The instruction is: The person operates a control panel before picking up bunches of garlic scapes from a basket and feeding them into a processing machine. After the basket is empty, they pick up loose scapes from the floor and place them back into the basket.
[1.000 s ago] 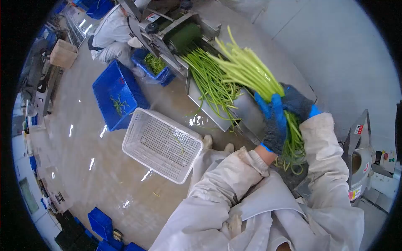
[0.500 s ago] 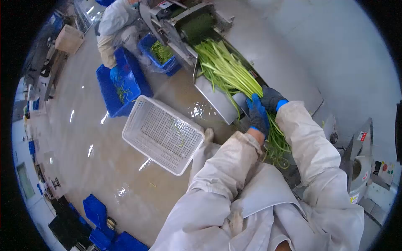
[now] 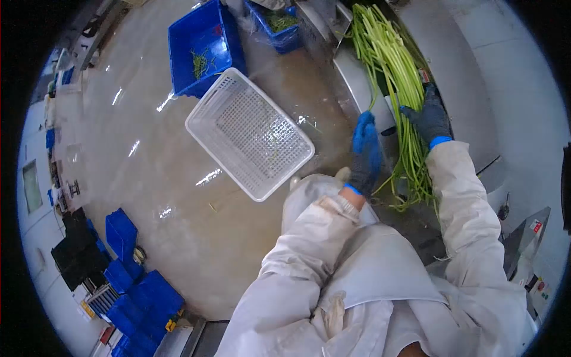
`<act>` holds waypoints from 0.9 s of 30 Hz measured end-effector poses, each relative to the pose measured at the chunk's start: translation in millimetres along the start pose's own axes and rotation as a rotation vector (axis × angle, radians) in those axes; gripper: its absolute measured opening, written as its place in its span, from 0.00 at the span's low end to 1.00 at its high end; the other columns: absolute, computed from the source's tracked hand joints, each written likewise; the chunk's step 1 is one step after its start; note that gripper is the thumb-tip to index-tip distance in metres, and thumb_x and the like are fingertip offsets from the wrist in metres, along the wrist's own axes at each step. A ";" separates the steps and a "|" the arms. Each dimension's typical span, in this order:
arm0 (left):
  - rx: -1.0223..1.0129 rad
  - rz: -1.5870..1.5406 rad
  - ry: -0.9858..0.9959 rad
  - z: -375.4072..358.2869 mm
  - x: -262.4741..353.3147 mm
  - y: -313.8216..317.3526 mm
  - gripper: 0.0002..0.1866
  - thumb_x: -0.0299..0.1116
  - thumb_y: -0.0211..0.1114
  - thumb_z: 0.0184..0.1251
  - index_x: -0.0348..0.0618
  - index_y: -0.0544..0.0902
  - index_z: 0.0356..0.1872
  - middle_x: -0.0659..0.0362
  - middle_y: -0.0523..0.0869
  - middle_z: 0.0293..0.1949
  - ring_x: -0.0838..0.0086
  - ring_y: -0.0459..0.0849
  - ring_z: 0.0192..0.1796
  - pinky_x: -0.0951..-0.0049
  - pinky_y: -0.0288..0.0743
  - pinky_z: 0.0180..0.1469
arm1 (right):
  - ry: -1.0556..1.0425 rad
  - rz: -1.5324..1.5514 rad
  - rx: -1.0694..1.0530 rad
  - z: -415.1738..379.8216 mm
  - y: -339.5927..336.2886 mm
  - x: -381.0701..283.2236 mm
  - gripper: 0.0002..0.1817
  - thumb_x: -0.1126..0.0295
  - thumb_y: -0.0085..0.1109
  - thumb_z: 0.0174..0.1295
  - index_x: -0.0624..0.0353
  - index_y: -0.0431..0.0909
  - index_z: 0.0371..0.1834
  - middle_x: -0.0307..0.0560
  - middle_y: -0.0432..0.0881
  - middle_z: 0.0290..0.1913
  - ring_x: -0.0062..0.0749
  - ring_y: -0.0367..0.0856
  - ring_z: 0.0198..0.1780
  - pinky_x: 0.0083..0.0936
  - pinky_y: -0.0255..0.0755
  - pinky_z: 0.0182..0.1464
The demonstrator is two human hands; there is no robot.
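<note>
A bundle of long green vegetable stalks [image 3: 405, 89] lies along the metal feed trough [image 3: 352, 74] of a machine, its thin curly ends hanging over the near edge. My right hand [image 3: 429, 119], in a dark grey glove with a blue cuff, grips the bundle from its right side, the thumb across the stalks. Left of the bundle and apart from it is my left hand [image 3: 365, 153], in a blue and grey glove. Its fingers are stretched out with nothing in them, slightly smeared by motion.
A white perforated basket [image 3: 256, 187] stands on the wet floor, touching a blue crate [image 3: 178, 56] with green scraps. Another blue crate [image 3: 288, 41] holds greens beside the machine. Blue bins [image 3: 146, 303] cluster at lower left. A metal machine [image 3: 529, 241] stands at the right.
My left hand has come off the stalks. My right hand has shifted along the bundle's right side. The view has tilted downward, so the co-worker is nearly out of sight.
</note>
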State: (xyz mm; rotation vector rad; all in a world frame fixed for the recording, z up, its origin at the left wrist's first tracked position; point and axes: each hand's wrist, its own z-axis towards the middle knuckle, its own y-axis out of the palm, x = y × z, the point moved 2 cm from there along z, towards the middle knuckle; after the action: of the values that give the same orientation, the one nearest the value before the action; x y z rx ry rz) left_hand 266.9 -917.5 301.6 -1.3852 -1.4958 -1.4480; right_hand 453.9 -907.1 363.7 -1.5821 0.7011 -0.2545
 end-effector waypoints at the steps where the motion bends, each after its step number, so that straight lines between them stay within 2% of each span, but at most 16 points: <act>1: -0.008 -0.131 -0.074 -8.4 -3.1 -22.6 0.21 0.38 0.47 0.73 0.33 0.67 0.59 0.53 0.73 0.57 0.68 0.70 0.60 0.70 0.60 0.64 | 0.004 -0.003 -0.005 -3.9 2.9 5.3 0.50 0.54 0.68 0.45 0.66 0.51 0.67 0.66 0.64 0.62 0.54 0.65 0.62 0.36 0.59 0.64; 3: 0.008 0.030 -0.145 -18.7 -8.2 -81.7 0.20 0.35 0.47 0.72 0.32 0.67 0.59 0.52 0.73 0.58 0.67 0.70 0.60 0.70 0.61 0.63 | -0.133 -0.021 0.183 -15.8 4.1 6.4 0.45 0.56 0.66 0.48 0.65 0.55 0.66 0.64 0.63 0.63 0.55 0.62 0.64 0.37 0.55 0.66; 5: 0.127 0.089 -0.074 -32.8 -50.8 -155.4 0.20 0.35 0.47 0.72 0.33 0.68 0.60 0.54 0.72 0.59 0.68 0.71 0.60 0.69 0.63 0.63 | -0.210 -0.090 0.237 -40.3 -13.0 -20.0 0.43 0.57 0.64 0.50 0.66 0.56 0.66 0.63 0.64 0.63 0.54 0.60 0.65 0.38 0.53 0.67; 6: 0.236 -0.117 -0.219 -36.2 -59.4 -187.3 0.21 0.35 0.47 0.72 0.34 0.68 0.60 0.54 0.71 0.60 0.68 0.71 0.60 0.69 0.63 0.64 | -0.288 -0.149 0.294 -58.2 -19.9 -38.8 0.40 0.58 0.63 0.52 0.66 0.57 0.66 0.62 0.64 0.63 0.52 0.59 0.67 0.39 0.50 0.68; 8: 0.365 0.061 -0.290 -40.0 -52.2 -238.5 0.21 0.36 0.49 0.71 0.32 0.68 0.59 0.54 0.74 0.56 0.68 0.72 0.57 0.70 0.64 0.61 | -0.184 0.489 0.303 -108.9 -9.1 -100.1 0.34 0.65 0.60 0.55 0.66 0.60 0.64 0.59 0.66 0.62 0.48 0.59 0.67 0.39 0.50 0.68; 10: 0.456 0.091 -0.292 -43.7 -79.5 -297.0 0.22 0.38 0.53 0.69 0.33 0.69 0.58 0.56 0.76 0.52 0.72 0.73 0.54 0.73 0.66 0.57 | -0.395 0.251 0.181 -148.3 38.5 -132.3 0.28 0.71 0.58 0.57 0.66 0.64 0.61 0.57 0.68 0.61 0.47 0.63 0.65 0.37 0.54 0.66; 12: 0.471 0.206 -0.262 -39.2 -118.0 -349.7 0.21 0.36 0.55 0.68 0.36 0.71 0.58 0.57 0.77 0.51 0.74 0.75 0.50 0.75 0.68 0.54 | -0.305 0.589 -0.037 -162.1 116.0 -159.8 0.22 0.74 0.54 0.59 0.66 0.68 0.58 0.57 0.70 0.59 0.46 0.66 0.63 0.34 0.58 0.64; 14: 0.468 0.276 -0.337 -25.1 -133.6 -377.8 0.23 0.37 0.56 0.67 0.36 0.68 0.60 0.56 0.76 0.54 0.72 0.75 0.52 0.74 0.68 0.55 | 0.024 0.764 -0.116 -154.5 243.4 -131.5 0.19 0.72 0.52 0.60 0.65 0.71 0.55 0.60 0.72 0.57 0.47 0.68 0.61 0.32 0.60 0.63; 17: 0.437 0.291 -0.453 21.8 -189.6 -424.6 0.28 0.37 0.59 0.65 0.39 0.63 0.64 0.55 0.73 0.56 0.72 0.74 0.53 0.74 0.69 0.52 | 0.190 0.655 -0.145 -118.8 431.8 -41.5 0.21 0.68 0.54 0.58 0.65 0.71 0.55 0.62 0.71 0.57 0.48 0.69 0.61 0.33 0.61 0.63; 18: 0.413 0.230 -0.507 40.5 -214.0 -436.6 0.31 0.37 0.61 0.64 0.42 0.61 0.66 0.54 0.73 0.56 0.74 0.74 0.53 0.74 0.70 0.49 | 0.219 0.449 -0.225 -101.6 482.2 -13.7 0.24 0.66 0.57 0.56 0.65 0.70 0.56 0.62 0.71 0.58 0.50 0.68 0.60 0.34 0.61 0.63; 19: 0.361 0.293 -0.548 63.1 -225.6 -440.7 0.36 0.35 0.63 0.61 0.39 0.56 0.67 0.50 0.66 0.62 0.68 0.71 0.58 0.70 0.69 0.54 | 0.248 0.244 -0.306 -82.8 510.3 -12.0 0.28 0.64 0.59 0.54 0.64 0.69 0.58 0.62 0.70 0.58 0.51 0.68 0.60 0.36 0.61 0.62; 20: 0.357 0.300 -0.541 87.9 -243.2 -448.7 0.36 0.35 0.63 0.61 0.39 0.56 0.67 0.50 0.66 0.62 0.68 0.71 0.58 0.70 0.69 0.54 | 0.250 0.253 -0.301 -68.4 531.4 -7.9 0.28 0.64 0.59 0.54 0.64 0.69 0.58 0.62 0.70 0.58 0.51 0.68 0.60 0.36 0.61 0.62; 22: 0.200 0.563 -0.296 145.4 -284.4 -462.1 0.38 0.34 0.64 0.60 0.35 0.55 0.67 0.46 0.60 0.66 0.60 0.65 0.64 0.66 0.62 0.61 | 0.164 -0.135 -0.598 -38.3 533.5 -28.3 0.34 0.60 0.62 0.50 0.64 0.66 0.60 0.61 0.70 0.58 0.53 0.68 0.60 0.38 0.62 0.62; 24: 0.107 0.616 -0.023 214.4 -325.4 -469.1 0.40 0.34 0.64 0.59 0.33 0.52 0.67 0.43 0.58 0.66 0.55 0.58 0.68 0.64 0.55 0.66 | 0.072 -0.049 -0.476 -26.9 609.4 2.6 0.34 0.59 0.62 0.49 0.59 0.66 0.61 0.60 0.73 0.54 0.51 0.71 0.57 0.41 0.64 0.59; 26: 0.050 0.733 0.092 279.0 -334.1 -456.8 0.42 0.34 0.64 0.58 0.33 0.49 0.68 0.43 0.56 0.67 0.55 0.54 0.70 0.65 0.54 0.67 | 0.067 -0.243 -0.376 -14.5 641.0 -2.4 0.28 0.60 0.61 0.48 0.53 0.71 0.56 0.56 0.76 0.49 0.48 0.74 0.53 0.44 0.66 0.55; 27: 0.070 0.607 0.083 309.0 -339.1 -449.1 0.42 0.32 0.63 0.58 0.34 0.48 0.68 0.43 0.60 0.65 0.54 0.59 0.67 0.65 0.58 0.65 | 0.072 -0.241 -0.369 -9.3 653.6 -3.7 0.28 0.60 0.61 0.48 0.53 0.71 0.56 0.56 0.76 0.49 0.48 0.74 0.53 0.44 0.66 0.55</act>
State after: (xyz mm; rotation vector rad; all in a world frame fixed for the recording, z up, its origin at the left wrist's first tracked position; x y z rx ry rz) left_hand -4.4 -636.9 -208.1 -1.5369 -0.9411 -1.0412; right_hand 260.5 -904.9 -260.7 -2.0229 0.6368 -0.3766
